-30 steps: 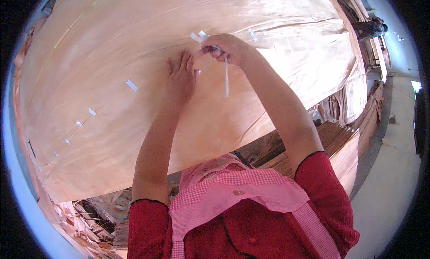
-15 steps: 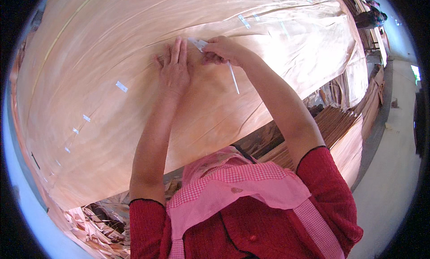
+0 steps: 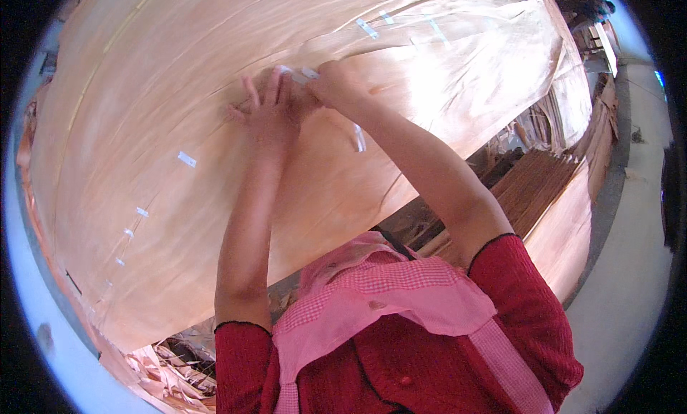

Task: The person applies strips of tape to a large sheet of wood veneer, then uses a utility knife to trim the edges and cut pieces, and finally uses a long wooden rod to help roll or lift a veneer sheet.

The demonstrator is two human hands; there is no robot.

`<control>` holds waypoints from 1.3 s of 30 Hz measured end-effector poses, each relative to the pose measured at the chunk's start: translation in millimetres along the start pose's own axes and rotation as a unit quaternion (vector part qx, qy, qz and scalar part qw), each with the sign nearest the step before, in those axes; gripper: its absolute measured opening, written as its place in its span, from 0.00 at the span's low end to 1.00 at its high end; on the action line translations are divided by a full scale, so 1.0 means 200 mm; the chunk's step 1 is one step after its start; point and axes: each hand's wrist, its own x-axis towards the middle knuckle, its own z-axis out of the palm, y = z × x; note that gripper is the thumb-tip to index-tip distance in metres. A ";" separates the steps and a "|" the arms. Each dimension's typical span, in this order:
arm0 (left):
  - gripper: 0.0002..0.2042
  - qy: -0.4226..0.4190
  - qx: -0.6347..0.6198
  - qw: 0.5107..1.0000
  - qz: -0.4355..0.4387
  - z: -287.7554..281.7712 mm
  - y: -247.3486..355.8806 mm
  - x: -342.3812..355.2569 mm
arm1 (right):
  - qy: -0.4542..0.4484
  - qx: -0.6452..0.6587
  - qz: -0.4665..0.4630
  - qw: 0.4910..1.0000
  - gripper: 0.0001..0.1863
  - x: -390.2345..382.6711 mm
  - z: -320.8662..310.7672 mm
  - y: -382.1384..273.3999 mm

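Note:
A large sheet of thin tan wood veneer (image 3: 215, 213) lies spread under both hands. My left hand (image 3: 268, 119) rests on it with the fingers spread, near a seam in the sheet. Right beside it, my right hand (image 3: 333, 85) is closed on white tape, its fingertips partly hidden behind the left hand. A short white piece of the tape (image 3: 310, 72) shows at its fingers, and a loose white tail (image 3: 359, 138) hangs below the palm. Another white bit (image 3: 285, 70) shows by the left fingertips.
Short tape pieces (image 3: 187, 159) run along the veneer at the left, with more (image 3: 367, 28) at the far side. A stack of veneer sheets (image 3: 533, 188) stands near right. Veneer scraps (image 3: 172, 374) lie below the near left edge. Another person (image 3: 592, 10) is at the far right.
My right hand has moved left and slightly down, against the left hand. The left fingers have spread wider. The tape's hanging tail has shifted left and looks shorter.

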 end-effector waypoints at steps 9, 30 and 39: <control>0.22 0.029 -0.081 0.995 0.047 -0.14 -0.05 0.04 | -0.024 0.293 -0.001 0.956 0.12 -0.14 -0.14 0.15; 0.23 0.049 -0.207 0.976 -0.051 -0.08 -0.37 0.05 | -0.014 -0.018 -0.235 0.972 0.19 0.30 0.26 -0.22; 0.17 0.023 -0.002 0.998 0.062 -0.05 -0.40 0.03 | -0.033 -0.088 -0.206 0.974 0.12 0.16 0.13 -0.32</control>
